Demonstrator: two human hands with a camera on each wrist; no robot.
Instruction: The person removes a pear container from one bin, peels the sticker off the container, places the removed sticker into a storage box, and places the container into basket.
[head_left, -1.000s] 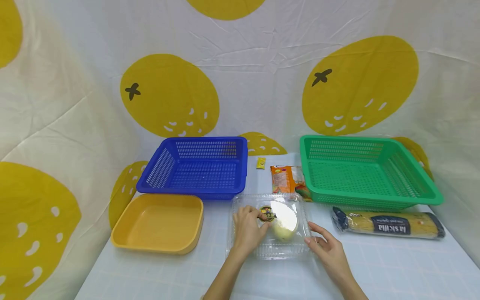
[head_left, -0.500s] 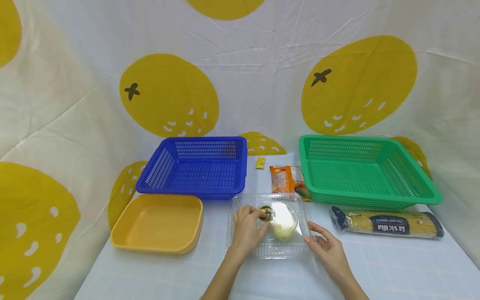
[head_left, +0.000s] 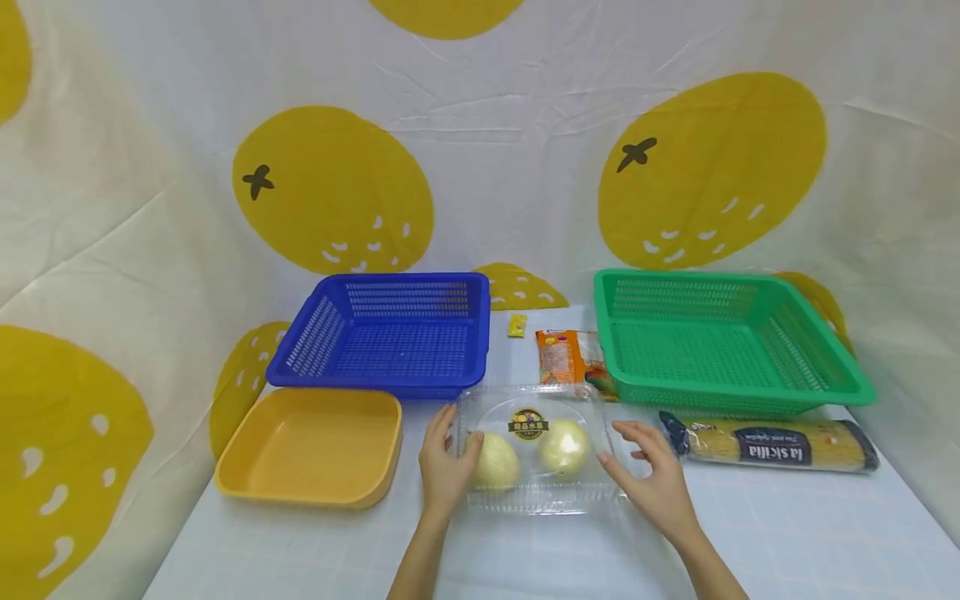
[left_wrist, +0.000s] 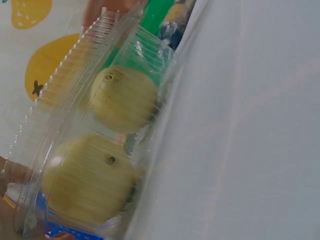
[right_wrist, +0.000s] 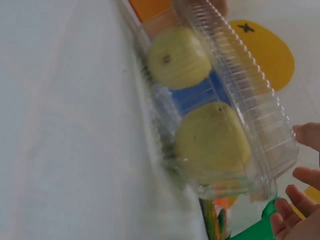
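Note:
A clear plastic clamshell box (head_left: 555, 497) lies on the table in the middle of the head view, its lid down. Two pale yellow-green round fruits show through it, one on the left (head_left: 497, 462) and one on the right (head_left: 564, 448), and a dark fruit label (head_left: 528, 425) marks the lid. My left hand (head_left: 448, 467) is at the box's left edge, thumb over the lid's side and fingers along the outside. At the right edge, my right hand (head_left: 660, 483) has its thumb and fingers spread, fingertips right at the ridged rim (right_wrist: 280, 112).
Behind the box stand a blue basket (head_left: 375, 393) and a green basket (head_left: 738, 398). An orange-yellow tub (head_left: 307, 500) is at left, a pasta pack (head_left: 772, 444) at right. An orange packet (head_left: 558, 358) and small yellow sachet (head_left: 517, 325) lie between the baskets.
My left hand has moved from on top of the lid to the box's left edge, uncovering the label and left fruit. My right hand's fingers have spread slightly and shifted up.

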